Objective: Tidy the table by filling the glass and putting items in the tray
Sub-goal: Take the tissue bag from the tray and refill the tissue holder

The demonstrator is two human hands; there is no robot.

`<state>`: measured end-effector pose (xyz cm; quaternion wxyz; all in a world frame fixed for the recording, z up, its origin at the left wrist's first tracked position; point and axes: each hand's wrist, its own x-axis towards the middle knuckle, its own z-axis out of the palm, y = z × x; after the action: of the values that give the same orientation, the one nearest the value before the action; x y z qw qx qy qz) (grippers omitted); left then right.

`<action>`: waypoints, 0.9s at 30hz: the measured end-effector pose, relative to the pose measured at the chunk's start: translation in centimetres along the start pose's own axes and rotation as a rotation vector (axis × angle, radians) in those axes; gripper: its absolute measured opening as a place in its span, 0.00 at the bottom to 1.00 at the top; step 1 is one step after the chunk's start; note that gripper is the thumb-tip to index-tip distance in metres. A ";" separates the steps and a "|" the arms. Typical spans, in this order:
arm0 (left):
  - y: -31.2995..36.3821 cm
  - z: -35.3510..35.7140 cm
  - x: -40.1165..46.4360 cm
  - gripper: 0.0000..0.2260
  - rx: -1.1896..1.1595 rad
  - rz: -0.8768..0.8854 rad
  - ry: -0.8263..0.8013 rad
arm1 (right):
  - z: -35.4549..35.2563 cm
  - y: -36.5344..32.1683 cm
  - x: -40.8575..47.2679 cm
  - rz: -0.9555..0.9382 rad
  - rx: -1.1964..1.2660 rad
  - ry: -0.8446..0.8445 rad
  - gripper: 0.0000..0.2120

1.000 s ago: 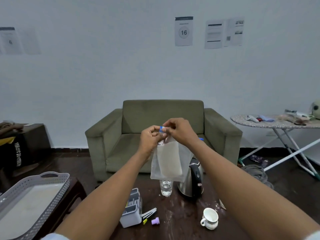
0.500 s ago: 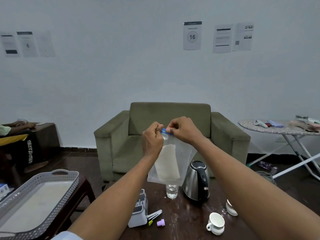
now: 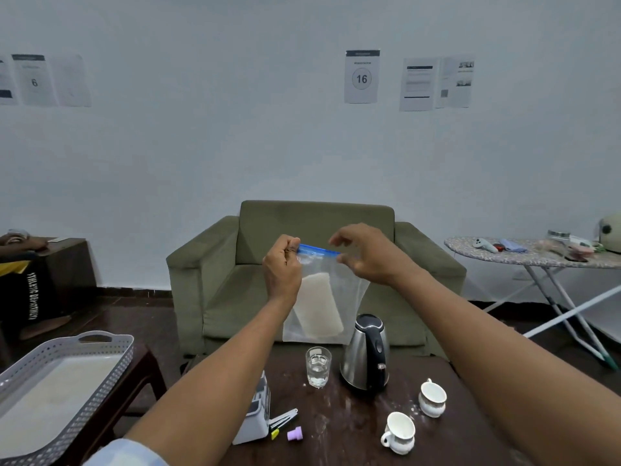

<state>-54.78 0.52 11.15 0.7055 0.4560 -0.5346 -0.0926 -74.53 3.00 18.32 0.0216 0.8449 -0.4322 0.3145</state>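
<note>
I hold a clear zip bag (image 3: 336, 290) with a blue seal strip and a white slab inside, up in the air above the table. My left hand (image 3: 281, 264) pinches the strip's left end. My right hand (image 3: 364, 255) pinches the strip's right end between thumb and fingers, other fingers spread. Below the bag stand a glass (image 3: 318, 366) with some water and a steel kettle (image 3: 366, 353). A grey perforated tray (image 3: 111, 361) lies on a low stool at the left.
On the dark table (image 3: 353, 428) are two white cups (image 3: 398, 432) (image 3: 432, 397), a white-grey organiser box (image 3: 257, 415), a small purple piece (image 3: 295, 433) and thin tools beside it. A green armchair (image 3: 316, 274) stands behind, an ironing board (image 3: 537, 257) at the right.
My hands have moved apart along the blue strip, the right one sliding rightward. The view has shifted, so the table and both cups show more fully.
</note>
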 end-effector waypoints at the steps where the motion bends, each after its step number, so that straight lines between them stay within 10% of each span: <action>1: 0.3 0.2 -0.1 0.13 -0.010 0.002 -0.003 | 0.2 -0.6 0.2 0.004 -0.025 -0.057 0.13; 12: -0.3 -0.4 -0.8 0.06 -0.267 -0.169 -0.155 | -0.1 -0.4 1.6 0.240 0.150 0.146 0.05; 18: -1.7 -0.3 -1.5 0.05 -0.261 -0.167 -0.207 | -0.3 -0.9 1.4 0.071 0.056 0.217 0.07; 27: -2.4 -0.8 -1.4 0.06 -0.278 -0.193 -0.232 | -1.0 -1.7 1.6 0.312 0.275 -0.168 0.07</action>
<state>-53.79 0.44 8.43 0.6833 0.3896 -0.5480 -0.2847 -73.13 3.20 20.38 -0.1788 0.7861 -0.5108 0.2984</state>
